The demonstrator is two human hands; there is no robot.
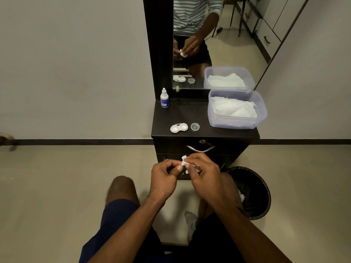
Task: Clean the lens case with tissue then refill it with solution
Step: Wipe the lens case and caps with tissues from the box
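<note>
My right hand (pixel 204 175) pinches a small wad of white tissue (pixel 184 161) in front of the dresser drawers. My left hand (pixel 164 177) pinches a small dark object against the tissue; my fingers hide most of it, so I cannot tell what it is. A white double-well lens case (pixel 179 127) lies open on the black dresser top (pixel 205 133). Beside it sits a small clear round cap (pixel 195 127). The white solution bottle (pixel 164 98) with a blue label stands upright at the back left corner.
A clear plastic box (pixel 237 122) holding white tissues fills the dresser's right side. A mirror (pixel 218 44) rises behind it. A black bin (pixel 250 192) with tissue scraps stands on the floor at the right, close to my right forearm. My knees flank the dresser.
</note>
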